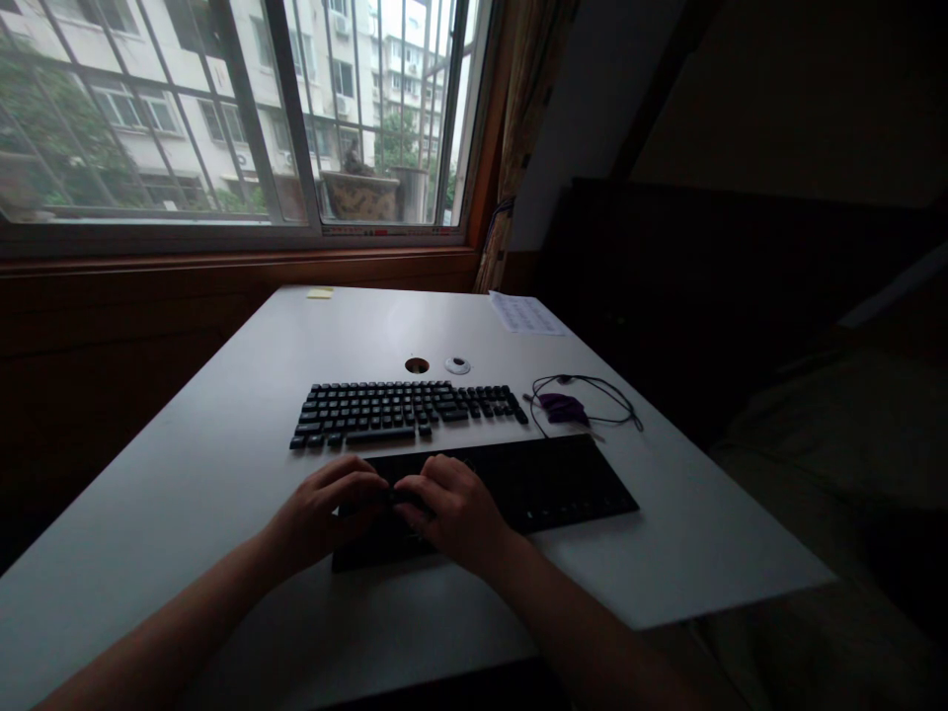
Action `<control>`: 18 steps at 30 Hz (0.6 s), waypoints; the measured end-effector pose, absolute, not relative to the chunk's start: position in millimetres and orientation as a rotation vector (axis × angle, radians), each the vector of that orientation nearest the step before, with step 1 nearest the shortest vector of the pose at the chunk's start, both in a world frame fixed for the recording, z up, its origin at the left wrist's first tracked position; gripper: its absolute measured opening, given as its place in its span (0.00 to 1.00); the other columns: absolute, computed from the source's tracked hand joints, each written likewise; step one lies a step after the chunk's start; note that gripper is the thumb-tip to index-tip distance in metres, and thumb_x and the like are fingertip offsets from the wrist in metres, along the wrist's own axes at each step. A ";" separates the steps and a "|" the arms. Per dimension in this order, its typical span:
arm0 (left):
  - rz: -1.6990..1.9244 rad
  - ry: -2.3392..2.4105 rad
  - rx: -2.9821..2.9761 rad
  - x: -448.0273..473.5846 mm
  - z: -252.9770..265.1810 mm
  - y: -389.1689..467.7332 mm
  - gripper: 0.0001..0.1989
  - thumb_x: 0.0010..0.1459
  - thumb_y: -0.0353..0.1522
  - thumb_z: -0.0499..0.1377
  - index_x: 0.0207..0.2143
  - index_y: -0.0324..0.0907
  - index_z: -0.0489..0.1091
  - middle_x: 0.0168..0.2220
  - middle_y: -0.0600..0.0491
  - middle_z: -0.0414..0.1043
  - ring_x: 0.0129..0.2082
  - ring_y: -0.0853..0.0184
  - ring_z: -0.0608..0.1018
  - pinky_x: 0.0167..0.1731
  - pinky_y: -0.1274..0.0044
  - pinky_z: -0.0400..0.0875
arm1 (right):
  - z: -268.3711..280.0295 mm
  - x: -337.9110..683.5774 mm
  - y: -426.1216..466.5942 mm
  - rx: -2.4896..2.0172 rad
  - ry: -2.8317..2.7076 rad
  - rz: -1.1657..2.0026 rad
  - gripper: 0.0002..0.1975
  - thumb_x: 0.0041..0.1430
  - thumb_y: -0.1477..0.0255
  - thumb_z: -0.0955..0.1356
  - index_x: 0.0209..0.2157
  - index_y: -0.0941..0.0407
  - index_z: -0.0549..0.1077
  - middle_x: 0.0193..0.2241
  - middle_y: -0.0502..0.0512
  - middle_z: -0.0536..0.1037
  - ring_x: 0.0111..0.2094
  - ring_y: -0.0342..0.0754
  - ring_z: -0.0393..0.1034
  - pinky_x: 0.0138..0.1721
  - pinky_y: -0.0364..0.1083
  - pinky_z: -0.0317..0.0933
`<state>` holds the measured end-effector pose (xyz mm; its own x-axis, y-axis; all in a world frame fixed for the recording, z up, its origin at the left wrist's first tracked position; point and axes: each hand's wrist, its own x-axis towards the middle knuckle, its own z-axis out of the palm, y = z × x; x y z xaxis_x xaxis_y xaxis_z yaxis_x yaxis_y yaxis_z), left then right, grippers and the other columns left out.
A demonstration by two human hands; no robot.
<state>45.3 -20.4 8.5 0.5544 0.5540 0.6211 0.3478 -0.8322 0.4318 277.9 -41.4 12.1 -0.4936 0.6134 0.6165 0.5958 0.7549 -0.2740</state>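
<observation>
A black keyboard base [570, 479] lies on the white desk, close to me and slightly turned. Over its left part my left hand [330, 499] and my right hand [451, 504] meet, fingertips nearly touching. Both have bent fingers pressed together. Something small and dark seems to be between the fingertips, too dim to name. Just beyond the base, loose black keycaps [392, 405] are laid out in rows in a keyboard's pattern. My hands cover part of the base's left end.
A purple cloth [563, 408] and a coiled black cable [629, 405] lie right of the keycaps. Behind them are a cable hole [417, 365] and a white round cover [457, 365]. Printed paper [527, 314] and yellow notes [320, 293] lie along the far edge.
</observation>
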 end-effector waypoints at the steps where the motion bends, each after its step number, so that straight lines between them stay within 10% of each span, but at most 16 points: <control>1: 1.158 0.746 2.544 45.4 8.5 -20.5 0.09 0.59 0.25 0.61 0.43 0.41 0.72 0.37 0.50 0.72 0.33 0.69 0.76 0.32 0.79 0.74 | 11.9 278.1 -41.4 -0.899 -2.225 0.035 0.09 0.62 0.66 0.69 0.41 0.57 0.76 0.31 0.54 0.72 0.35 0.48 0.67 0.38 0.47 0.63; 18: 1.207 0.701 2.556 47.8 13.4 -23.0 0.09 0.60 0.25 0.61 0.43 0.39 0.71 0.36 0.50 0.71 0.32 0.69 0.76 0.30 0.79 0.74 | 9.0 278.4 -41.6 -0.897 -2.200 0.096 0.10 0.63 0.67 0.68 0.44 0.55 0.75 0.33 0.54 0.73 0.36 0.48 0.67 0.40 0.47 0.64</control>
<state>47.8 -23.0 13.4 0.5465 0.5112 0.6633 0.3227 -0.8594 0.3965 278.4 -41.6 9.0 -0.4769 0.6291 0.6139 0.5734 0.7520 -0.3252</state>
